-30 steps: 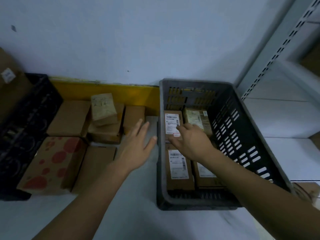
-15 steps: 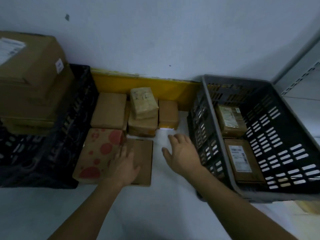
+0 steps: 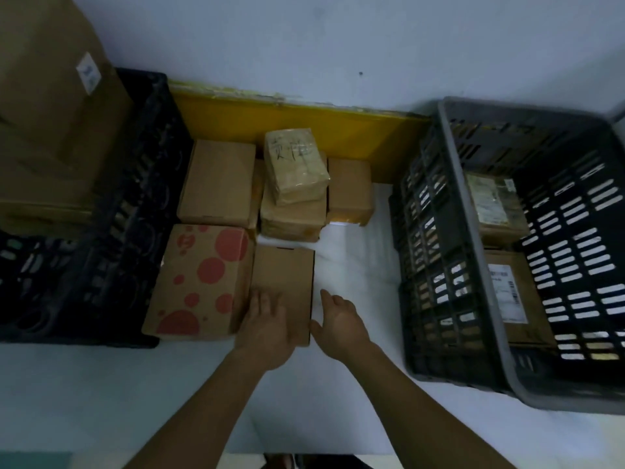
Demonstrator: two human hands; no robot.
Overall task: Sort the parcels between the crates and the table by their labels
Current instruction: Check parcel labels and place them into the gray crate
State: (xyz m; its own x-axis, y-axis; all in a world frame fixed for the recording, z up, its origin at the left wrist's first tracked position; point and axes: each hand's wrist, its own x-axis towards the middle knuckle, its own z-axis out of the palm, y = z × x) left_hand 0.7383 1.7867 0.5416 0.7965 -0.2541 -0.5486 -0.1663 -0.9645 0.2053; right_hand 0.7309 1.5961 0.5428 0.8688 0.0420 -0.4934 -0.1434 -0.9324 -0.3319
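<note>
A flat plain brown parcel (image 3: 287, 275) lies on the white table (image 3: 351, 265), right of a box with red dots (image 3: 199, 282). My left hand (image 3: 267, 323) rests flat on the parcel's near end, fingers straight. My right hand (image 3: 338, 319) is beside the parcel's right edge, its thumb touching the near corner, fingers loosely extended. Behind stand more brown parcels (image 3: 220, 182), one taped with handwriting (image 3: 294, 169) on top. The grey crate (image 3: 449, 238) at right holds labelled parcels (image 3: 514, 292).
A black crate (image 3: 101, 231) at left carries large cardboard boxes (image 3: 50, 113). A yellow strip (image 3: 304, 120) runs along the wall behind the parcels. White table surface lies between the parcels and the grey crate and toward the near edge.
My view has swung left from the grey crate. My right hand left the crate and came beside the flat parcel; my left hand slid right onto that parcel's near end.
</note>
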